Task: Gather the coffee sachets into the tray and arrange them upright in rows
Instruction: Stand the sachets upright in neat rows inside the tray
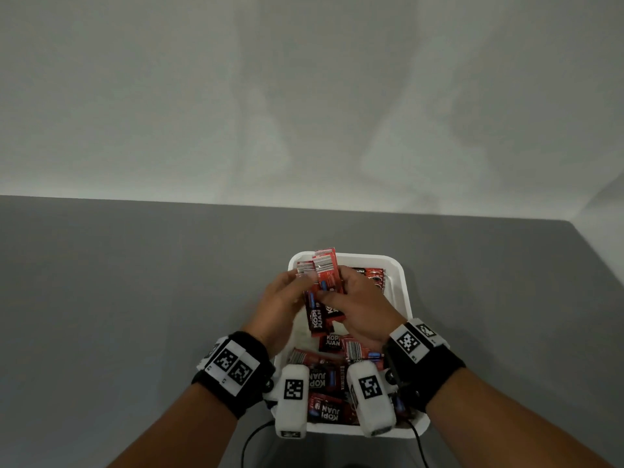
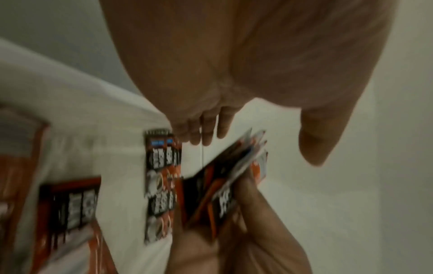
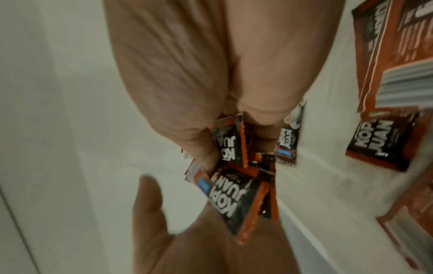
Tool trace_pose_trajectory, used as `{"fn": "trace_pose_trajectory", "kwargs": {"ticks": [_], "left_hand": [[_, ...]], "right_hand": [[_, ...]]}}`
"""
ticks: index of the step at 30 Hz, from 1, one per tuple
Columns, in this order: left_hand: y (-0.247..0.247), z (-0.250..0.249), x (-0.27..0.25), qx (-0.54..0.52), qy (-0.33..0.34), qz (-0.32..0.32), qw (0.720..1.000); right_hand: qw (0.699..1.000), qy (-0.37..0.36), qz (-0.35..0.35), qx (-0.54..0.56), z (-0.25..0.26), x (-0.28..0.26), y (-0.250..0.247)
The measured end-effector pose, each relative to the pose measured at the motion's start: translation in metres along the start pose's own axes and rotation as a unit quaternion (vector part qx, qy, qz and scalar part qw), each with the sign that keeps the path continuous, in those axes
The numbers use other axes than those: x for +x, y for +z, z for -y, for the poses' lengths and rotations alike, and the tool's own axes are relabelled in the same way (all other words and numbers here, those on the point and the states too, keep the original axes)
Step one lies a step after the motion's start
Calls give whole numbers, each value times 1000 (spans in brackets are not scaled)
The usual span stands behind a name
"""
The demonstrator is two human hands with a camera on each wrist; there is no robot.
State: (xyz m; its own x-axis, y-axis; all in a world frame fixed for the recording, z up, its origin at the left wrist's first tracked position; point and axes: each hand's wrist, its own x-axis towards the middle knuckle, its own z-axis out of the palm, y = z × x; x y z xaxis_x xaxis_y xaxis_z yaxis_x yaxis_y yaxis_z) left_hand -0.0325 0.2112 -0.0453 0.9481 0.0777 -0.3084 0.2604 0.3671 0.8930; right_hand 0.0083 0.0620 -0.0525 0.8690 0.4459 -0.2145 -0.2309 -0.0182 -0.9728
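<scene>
Above the white tray (image 1: 403, 282) on the grey surface (image 1: 135, 298), the right hand (image 1: 358, 305) gripped a bunch of coffee sachets (image 1: 326, 282) at its 12 o'clock end; the left hand (image 1: 280, 298) touched them with relaxed fingers. Loose sachets (image 1: 326, 376) lay flat toward 6 o'clock

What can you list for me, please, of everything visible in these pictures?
held sachets: a small bundle, count unclear, red and black, above the tray, between both hands
loose sachets: several, red and black, lying flat in the tray
tray: one, white, on the table's near right part
table: one, grey, against a pale wall
wrist bands: two, black with white coded tags, on the forearms
left hand: one, at the bundle's left side
right hand: one, gripping the bundle
</scene>
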Motion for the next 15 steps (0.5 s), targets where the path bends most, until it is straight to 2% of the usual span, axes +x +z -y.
{"fn": "trace_pose_trajectory", "kwargs": {"ticks": [2, 5, 9, 11, 13, 15], "left_hand": [[16, -1, -4, -5, -50, 36, 998], [26, -2, -5, -55, -108, 31, 992], [26, -3, -5, -70, -112, 27, 991], [28, -6, -6, -83, -110, 18, 990], [29, -8, -7, -83, -119, 34, 989], [31, -11, -11, -71, -129, 76, 986]], "right_hand": [[999, -10, 30, 1, 6, -4, 8], [986, -32, 43, -160, 10, -6, 10], [926, -41, 24, -375, 11, -9, 1], [907, -67, -5, -415, 20, -17, -9], [895, -106, 38, -432, 35, -26, -18], [856, -129, 107, -489, 47, -30, -20]]}}
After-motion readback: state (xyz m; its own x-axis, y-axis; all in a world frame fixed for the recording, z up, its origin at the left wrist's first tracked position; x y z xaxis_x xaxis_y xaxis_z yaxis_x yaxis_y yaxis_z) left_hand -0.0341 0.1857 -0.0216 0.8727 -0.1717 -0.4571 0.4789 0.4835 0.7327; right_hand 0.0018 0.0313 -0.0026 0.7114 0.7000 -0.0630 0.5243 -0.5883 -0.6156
